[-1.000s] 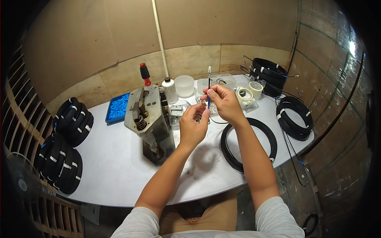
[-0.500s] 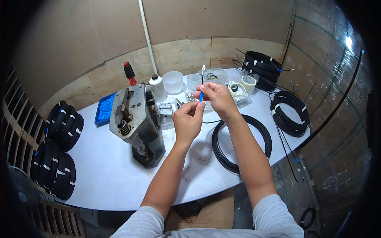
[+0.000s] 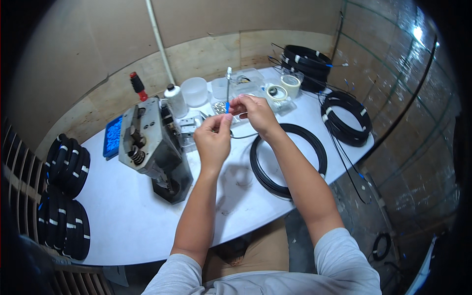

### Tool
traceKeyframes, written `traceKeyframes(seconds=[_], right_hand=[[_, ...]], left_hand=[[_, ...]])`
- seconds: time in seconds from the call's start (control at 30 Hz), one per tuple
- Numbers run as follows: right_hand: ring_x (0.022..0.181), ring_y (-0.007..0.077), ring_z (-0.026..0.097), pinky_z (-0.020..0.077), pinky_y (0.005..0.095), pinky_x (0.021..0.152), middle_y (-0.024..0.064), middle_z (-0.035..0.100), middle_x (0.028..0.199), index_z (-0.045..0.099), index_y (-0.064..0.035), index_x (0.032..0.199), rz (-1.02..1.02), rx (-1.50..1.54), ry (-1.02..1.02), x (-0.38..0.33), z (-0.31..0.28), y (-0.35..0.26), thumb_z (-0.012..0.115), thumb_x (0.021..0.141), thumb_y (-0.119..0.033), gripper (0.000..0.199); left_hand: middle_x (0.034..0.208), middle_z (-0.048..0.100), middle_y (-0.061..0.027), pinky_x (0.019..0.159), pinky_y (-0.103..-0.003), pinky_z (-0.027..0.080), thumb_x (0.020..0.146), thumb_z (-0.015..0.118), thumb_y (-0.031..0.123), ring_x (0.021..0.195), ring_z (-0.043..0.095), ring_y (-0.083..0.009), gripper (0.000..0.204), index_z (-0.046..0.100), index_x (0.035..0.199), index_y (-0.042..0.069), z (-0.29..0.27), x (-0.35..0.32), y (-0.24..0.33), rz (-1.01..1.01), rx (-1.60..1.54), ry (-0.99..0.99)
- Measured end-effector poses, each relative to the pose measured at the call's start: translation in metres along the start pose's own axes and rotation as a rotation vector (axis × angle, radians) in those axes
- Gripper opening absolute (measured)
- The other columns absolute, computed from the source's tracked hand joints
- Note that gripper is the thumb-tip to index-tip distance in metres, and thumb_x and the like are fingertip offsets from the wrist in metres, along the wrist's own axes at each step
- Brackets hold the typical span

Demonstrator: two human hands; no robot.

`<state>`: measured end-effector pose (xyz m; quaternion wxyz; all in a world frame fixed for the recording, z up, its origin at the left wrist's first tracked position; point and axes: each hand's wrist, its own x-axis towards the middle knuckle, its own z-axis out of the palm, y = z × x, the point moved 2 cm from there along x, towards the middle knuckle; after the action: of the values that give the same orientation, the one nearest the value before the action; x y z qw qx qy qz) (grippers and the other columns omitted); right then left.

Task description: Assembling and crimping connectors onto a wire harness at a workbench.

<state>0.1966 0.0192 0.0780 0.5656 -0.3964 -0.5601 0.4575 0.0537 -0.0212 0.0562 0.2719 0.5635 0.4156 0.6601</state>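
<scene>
My left hand (image 3: 213,140) pinches a thin black cable (image 3: 228,88) between thumb and forefinger, just below a small blue sleeve (image 3: 227,106) on it. The cable end stands upright above the fingers and carries a pale connector (image 3: 229,73) at its tip. Close beside the sleeve is my right hand (image 3: 258,113), its fingers loosely bent and apart; whether a fingertip touches the sleeve is hard to see. A coil of black cable (image 3: 320,147) lies on the white table (image 3: 128,211) below my right forearm, with a loose length running toward my hands.
Left of my hands stands a metal press (image 3: 152,142); a blue tray (image 3: 107,147) of small blue parts sits behind it. A white bottle (image 3: 175,101), a frosted tub (image 3: 194,91) and tape rolls (image 3: 277,92) are at the back. Cable coils (image 3: 346,118) flank both sides.
The view has shifted, moving the scene left and slightly up at right. My right fingers have loosened from the cable above the blue sleeve, while my left hand keeps its pinch.
</scene>
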Motion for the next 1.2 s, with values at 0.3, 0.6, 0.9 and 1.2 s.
traceKeyframes(seconds=[0.3, 0.6, 0.9, 1.2], right_hand=[[0.121, 0.0337, 0.053, 0.0369, 0.0542, 0.102, 0.0152, 0.063, 0.123, 0.065, -0.0134, 0.121, -0.030, -1.285, 0.135, -0.007, -0.106, 0.080, 0.054, 0.093, -0.033, 0.037], [0.119, 0.0354, 0.056, 0.0400, 0.0547, 0.099, 0.0148, 0.063, 0.122, 0.061, -0.0142, 0.124, 0.318, -1.407, 0.100, -0.040, -0.183, 0.086, 0.046, 0.100, -0.028, 0.032], [0.102, 0.0339, 0.065, 0.0442, 0.0486, 0.092, 0.0158, 0.069, 0.106, 0.066, -0.0113, 0.113, 0.173, -1.520, 0.195, -0.055, -0.181, 0.099, 0.048, 0.095, -0.015, 0.026], [0.083, 0.0347, 0.071, 0.0569, 0.0455, 0.073, 0.0198, 0.071, 0.088, 0.069, -0.0014, 0.095, 0.176, -1.628, 0.164, -0.091, -0.160, 0.078, 0.052, 0.088, -0.012, 0.021]], left_hand=[[0.070, 0.064, 0.0006, 0.057, -0.020, 0.041, 0.090, 0.072, 0.018, 0.064, 0.053, -0.0042, 0.021, 0.074, 0.092, -0.003, 0.001, 0.008, -0.006, -0.019, -0.041, -0.068], [0.076, 0.067, -0.0025, 0.062, -0.019, 0.044, 0.091, 0.071, 0.015, 0.068, 0.058, -0.0061, 0.021, 0.072, 0.096, -0.006, 0.004, 0.009, -0.006, -0.030, -0.075, -0.096], [0.076, 0.066, -0.0030, 0.062, -0.019, 0.045, 0.092, 0.070, 0.015, 0.068, 0.058, -0.0064, 0.022, 0.071, 0.098, -0.007, 0.004, 0.006, -0.005, -0.014, -0.078, -0.102], [0.080, 0.069, -0.0044, 0.065, -0.022, 0.051, 0.092, 0.071, 0.017, 0.071, 0.061, -0.0078, 0.023, 0.072, 0.099, -0.005, 0.010, 0.013, -0.031, -0.050, -0.082, -0.084]])
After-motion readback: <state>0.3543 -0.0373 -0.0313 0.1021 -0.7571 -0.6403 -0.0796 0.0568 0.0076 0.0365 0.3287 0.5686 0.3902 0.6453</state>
